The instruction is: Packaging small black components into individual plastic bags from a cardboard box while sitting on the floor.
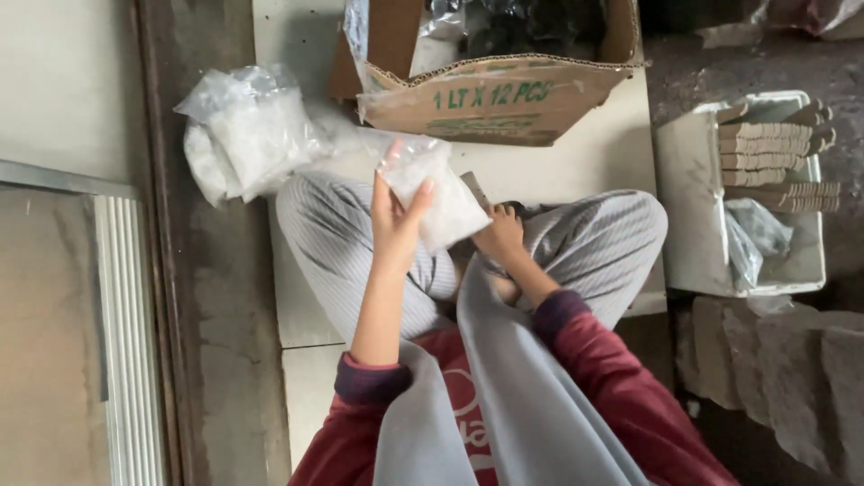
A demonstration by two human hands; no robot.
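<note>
I sit cross-legged on a pale floor in striped grey trousers. My left hand [396, 216] is raised over my lap and grips a small clear plastic bag [434, 193] filled with white grainy stuff. My right hand [500, 236] rests lower, against the bag's bottom right corner near my knee; what its fingers hold is hidden behind the bag. A grey cloth [513, 387] hangs down from my chest between my arms.
An open cardboard box [493, 94] with dark contents stands just beyond my knees. A heap of clear bags of white stuff [247, 135] lies to the far left. At right, a white tray [691, 180] holds stacked brown pieces and plastic. Rough stone blocks [783, 378] lie at lower right.
</note>
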